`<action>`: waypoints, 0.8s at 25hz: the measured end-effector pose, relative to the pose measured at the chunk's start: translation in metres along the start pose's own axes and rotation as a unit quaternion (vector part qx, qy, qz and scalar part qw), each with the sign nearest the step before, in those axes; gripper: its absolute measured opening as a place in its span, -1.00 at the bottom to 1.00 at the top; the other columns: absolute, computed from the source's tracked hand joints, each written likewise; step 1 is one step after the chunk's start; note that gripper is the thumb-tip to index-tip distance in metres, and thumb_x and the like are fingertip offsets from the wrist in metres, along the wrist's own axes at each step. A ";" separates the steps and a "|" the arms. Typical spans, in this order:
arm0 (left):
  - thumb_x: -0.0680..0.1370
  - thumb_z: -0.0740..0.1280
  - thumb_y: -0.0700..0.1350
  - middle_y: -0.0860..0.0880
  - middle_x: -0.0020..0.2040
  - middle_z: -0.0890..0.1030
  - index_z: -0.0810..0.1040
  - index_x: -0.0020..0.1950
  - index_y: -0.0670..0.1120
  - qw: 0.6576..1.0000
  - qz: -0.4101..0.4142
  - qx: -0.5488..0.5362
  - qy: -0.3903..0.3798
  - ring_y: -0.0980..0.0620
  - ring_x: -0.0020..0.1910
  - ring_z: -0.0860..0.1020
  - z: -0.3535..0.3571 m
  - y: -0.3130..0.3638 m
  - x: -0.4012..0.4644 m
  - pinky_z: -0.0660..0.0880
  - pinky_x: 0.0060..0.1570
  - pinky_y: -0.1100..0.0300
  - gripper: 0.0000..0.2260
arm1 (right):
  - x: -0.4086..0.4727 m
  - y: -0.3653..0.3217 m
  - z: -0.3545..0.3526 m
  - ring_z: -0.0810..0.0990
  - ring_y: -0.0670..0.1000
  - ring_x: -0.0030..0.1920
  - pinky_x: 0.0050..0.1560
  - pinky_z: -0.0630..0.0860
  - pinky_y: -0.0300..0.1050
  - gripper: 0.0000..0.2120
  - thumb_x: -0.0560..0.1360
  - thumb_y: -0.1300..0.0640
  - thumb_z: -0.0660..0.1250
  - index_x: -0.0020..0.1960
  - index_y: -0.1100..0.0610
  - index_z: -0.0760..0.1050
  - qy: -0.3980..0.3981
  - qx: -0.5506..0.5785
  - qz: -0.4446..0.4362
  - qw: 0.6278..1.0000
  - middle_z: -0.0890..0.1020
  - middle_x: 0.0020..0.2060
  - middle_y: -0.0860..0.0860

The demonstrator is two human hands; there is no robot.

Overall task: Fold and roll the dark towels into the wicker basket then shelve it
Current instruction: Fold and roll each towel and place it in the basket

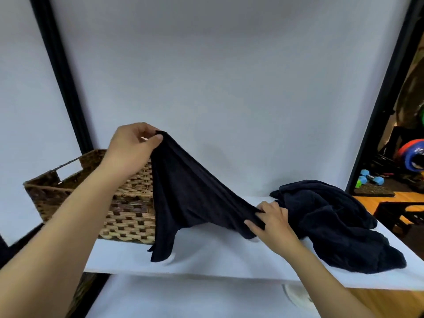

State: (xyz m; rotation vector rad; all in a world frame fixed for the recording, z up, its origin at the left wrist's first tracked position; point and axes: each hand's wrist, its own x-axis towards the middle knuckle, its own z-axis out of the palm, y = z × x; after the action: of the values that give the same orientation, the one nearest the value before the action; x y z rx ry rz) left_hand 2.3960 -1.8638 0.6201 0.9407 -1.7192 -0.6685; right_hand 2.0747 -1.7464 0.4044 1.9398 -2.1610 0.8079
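Observation:
A dark navy towel (188, 198) hangs stretched between both hands above the white table (206, 255). My left hand (132, 148) pinches one corner, raised high in front of the wicker basket (128, 216). My right hand (273, 220) grips the opposite edge low, near the table top. The towel's lower corner touches the table. A crumpled heap of dark towels (339, 228) lies on the table's right side, just behind my right hand. The brown woven basket stands at the table's left end, its inside mostly hidden by my left arm.
A white backdrop (218, 76) rises behind the table, framed by black poles (59, 72). Past the right pole sit dumbbells (370, 180) and weight plates (413, 154) on a wooden floor. The table's front edge runs close below my arms.

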 end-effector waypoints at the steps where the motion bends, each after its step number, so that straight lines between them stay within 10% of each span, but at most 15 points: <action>1: 0.58 0.42 -0.10 -0.05 -0.08 0.70 0.66 -0.08 -0.01 1.000 -0.010 -0.012 0.027 -0.07 -0.07 0.67 -0.014 -0.004 0.007 0.63 0.06 -0.06 -0.95 | 0.001 0.001 -0.012 0.27 -0.09 0.00 0.16 0.19 -0.16 -0.56 0.52 -0.31 0.23 -0.15 0.04 0.62 0.011 0.024 0.008 1.000 0.41 -0.09 -0.23; 6: 0.62 0.37 -0.13 0.00 -0.10 0.65 0.60 -0.11 0.02 0.999 -0.018 0.025 0.038 -0.06 -0.17 0.59 -0.049 -0.016 0.026 0.59 -0.06 -0.08 -0.88 | 0.019 -0.024 -0.084 0.45 -0.06 -0.18 -0.14 0.29 -0.28 -0.64 0.51 -0.24 0.28 -0.37 -0.07 0.39 0.082 0.176 0.021 0.981 0.47 -0.31 -0.11; 11: 0.64 0.32 -0.19 -0.03 -0.02 0.62 0.56 0.01 -0.05 0.998 -0.021 0.043 0.035 -0.04 -0.31 0.56 -0.054 -0.012 0.033 0.50 -0.29 0.14 -0.94 | 0.028 -0.036 -0.146 0.48 -0.11 -0.37 -0.27 0.39 -0.23 -0.75 0.51 -0.07 0.46 -0.28 -0.03 0.49 0.108 0.164 0.083 0.977 0.55 -0.36 -0.09; 20: 0.59 0.34 -0.19 -0.14 -0.23 0.67 0.57 -0.02 -0.10 0.998 -0.053 -0.011 -0.019 -0.19 -0.28 0.70 -0.042 0.017 0.020 0.64 -0.25 -0.03 -0.97 | 0.018 -0.045 -0.239 0.42 0.00 -0.37 -0.37 0.31 -0.24 -0.77 0.57 0.06 0.40 -0.26 0.05 0.57 0.143 0.079 0.127 0.978 0.54 -0.41 0.02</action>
State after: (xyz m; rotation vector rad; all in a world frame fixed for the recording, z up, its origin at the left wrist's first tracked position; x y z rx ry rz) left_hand 2.4279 -1.8710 0.6574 1.0150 -1.6999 -0.7779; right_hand 2.0541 -1.6530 0.6288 1.5096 -2.2466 1.2503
